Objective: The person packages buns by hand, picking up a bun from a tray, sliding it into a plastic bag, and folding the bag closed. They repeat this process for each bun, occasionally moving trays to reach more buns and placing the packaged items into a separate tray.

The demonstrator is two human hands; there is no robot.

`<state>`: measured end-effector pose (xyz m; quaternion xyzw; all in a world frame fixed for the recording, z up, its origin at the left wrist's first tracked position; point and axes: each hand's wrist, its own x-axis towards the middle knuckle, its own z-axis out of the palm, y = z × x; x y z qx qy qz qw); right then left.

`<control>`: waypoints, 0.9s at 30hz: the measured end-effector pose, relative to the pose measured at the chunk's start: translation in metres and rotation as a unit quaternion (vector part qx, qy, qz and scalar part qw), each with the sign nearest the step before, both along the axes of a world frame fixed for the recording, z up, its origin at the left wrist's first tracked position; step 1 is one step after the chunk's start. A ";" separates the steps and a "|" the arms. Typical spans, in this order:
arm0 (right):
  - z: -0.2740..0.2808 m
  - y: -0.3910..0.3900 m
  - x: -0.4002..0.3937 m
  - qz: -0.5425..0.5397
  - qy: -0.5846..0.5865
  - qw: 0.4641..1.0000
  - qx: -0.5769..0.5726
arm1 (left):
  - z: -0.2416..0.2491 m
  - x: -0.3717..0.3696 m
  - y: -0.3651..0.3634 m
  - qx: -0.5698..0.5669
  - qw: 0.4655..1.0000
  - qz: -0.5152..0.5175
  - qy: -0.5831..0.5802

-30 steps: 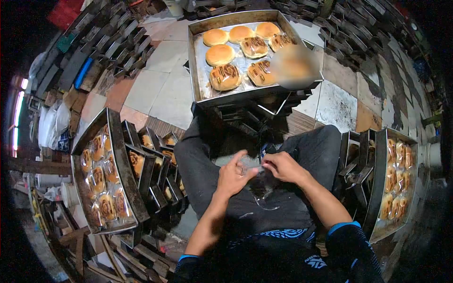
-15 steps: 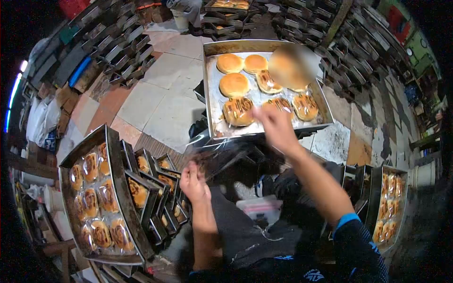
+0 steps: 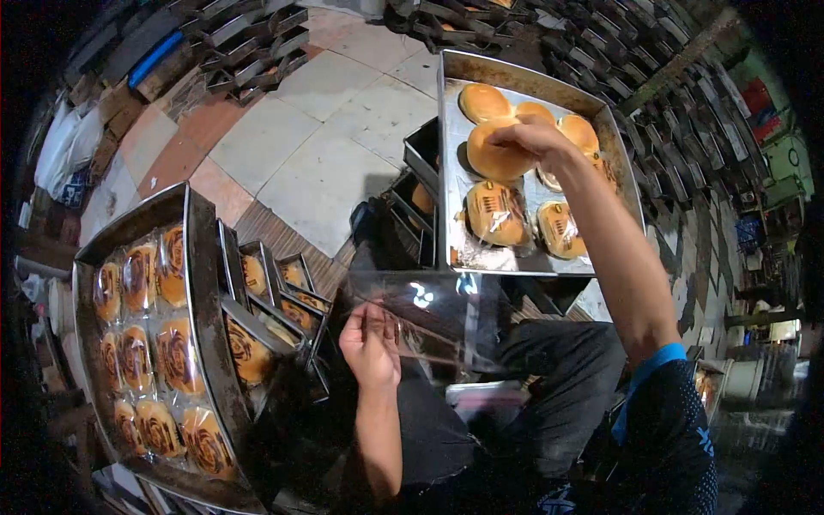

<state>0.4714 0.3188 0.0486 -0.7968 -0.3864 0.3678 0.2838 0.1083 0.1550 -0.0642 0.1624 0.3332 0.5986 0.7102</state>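
Note:
My left hand (image 3: 371, 343), low in front of my lap, pinches a clear plastic bag (image 3: 429, 313) that spreads to the right of the fingers. My right hand (image 3: 541, 139) reaches over the metal tray (image 3: 445, 172) at the upper right, its fingers closed on a plain round bun (image 3: 496, 153). Other plain buns (image 3: 485, 102) lie behind it in the tray. Nearer the tray's front edge sit buns in clear printed wrappers (image 3: 498, 213).
At the left stands a tilted tray (image 3: 202, 283) of wrapped, swirl-topped buns (image 3: 180, 356), beside stacked trays holding more buns. Dark trays (image 3: 257, 43) are piled at the back. A pinkish-lidded container (image 3: 487, 395) sits between my legs.
My right hand has moved from the tray's front area up to a plain bun and gripped it. The bag at my left hand now shows spread out. The view has shifted.

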 end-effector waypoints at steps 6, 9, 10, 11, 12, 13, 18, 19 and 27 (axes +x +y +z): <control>0.056 -0.178 -0.053 -0.077 0.449 0.846 0.276 | 0.031 0.013 -0.005 -0.006 0.997 -0.001 0.082; 0.056 -0.253 -0.111 -0.034 0.404 0.901 0.157 | 0.052 0.023 -0.022 0.000 0.980 -0.016 0.199; 0.043 -0.269 -0.119 -0.002 0.416 0.896 0.153 | 0.057 0.023 -0.031 0.025 0.973 -0.043 0.226; 0.033 -0.289 -0.118 0.004 0.436 0.892 0.121 | 0.065 0.017 -0.041 0.039 0.968 -0.063 0.240; 0.030 -0.307 -0.116 0.012 0.455 0.886 0.091 | 0.074 0.008 -0.048 0.054 0.962 -0.082 0.255; 0.031 -0.323 -0.117 0.013 0.463 0.881 0.100 | 0.077 -0.001 -0.054 0.064 0.954 -0.076 0.281; 0.055 -0.361 -0.146 0.020 0.550 0.811 0.198 | 0.091 -0.009 -0.076 0.191 0.902 -0.058 0.384; 0.054 -0.361 -0.154 0.027 0.493 0.840 0.225 | 0.080 -0.012 -0.073 0.241 0.867 -0.093 0.427; 0.089 -0.365 -0.195 0.249 -0.231 0.778 0.528 | 0.210 0.048 -0.127 0.172 0.954 -0.154 -0.192</control>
